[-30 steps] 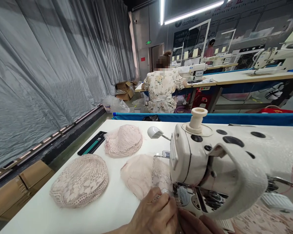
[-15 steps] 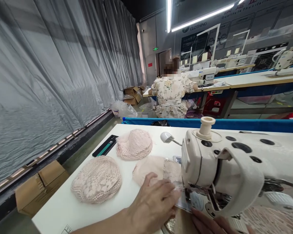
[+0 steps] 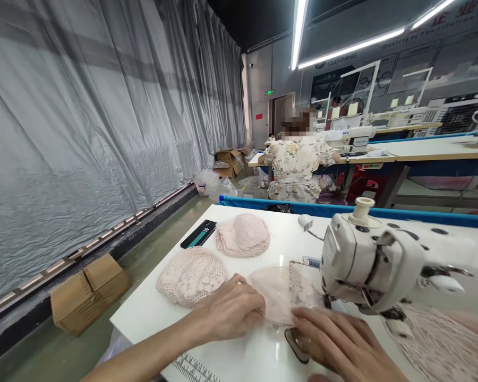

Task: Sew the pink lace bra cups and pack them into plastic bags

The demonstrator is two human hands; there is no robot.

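A pale pink fabric piece with a lace strip [image 3: 276,284] lies on the white table, left of the sewing machine head [image 3: 354,260]. My left hand [image 3: 237,305] has its fingers curled together at the piece's left edge, seemingly pinching it. Stretched fingers of my right hand [image 3: 334,337] rest at the fabric's lower right, just in front of the machine. Under that hand shows a dark-rimmed oval [image 3: 297,345], partly covered; I cannot tell what it is. The needle area is mostly hidden behind the machine head.
Two stacks of pink lace pieces, one near [image 3: 193,276] and one farther back [image 3: 242,235], lie beside a dark phone-like object [image 3: 199,234]. More pink lace [image 3: 442,339] sits right of the machine. A cardboard box [image 3: 90,292] stands on the floor; a co-worker [image 3: 295,164] sits ahead.
Both hands have come away from the needle area toward me and apart. The fabric piece now lies left of the presser area. The view has shifted left.
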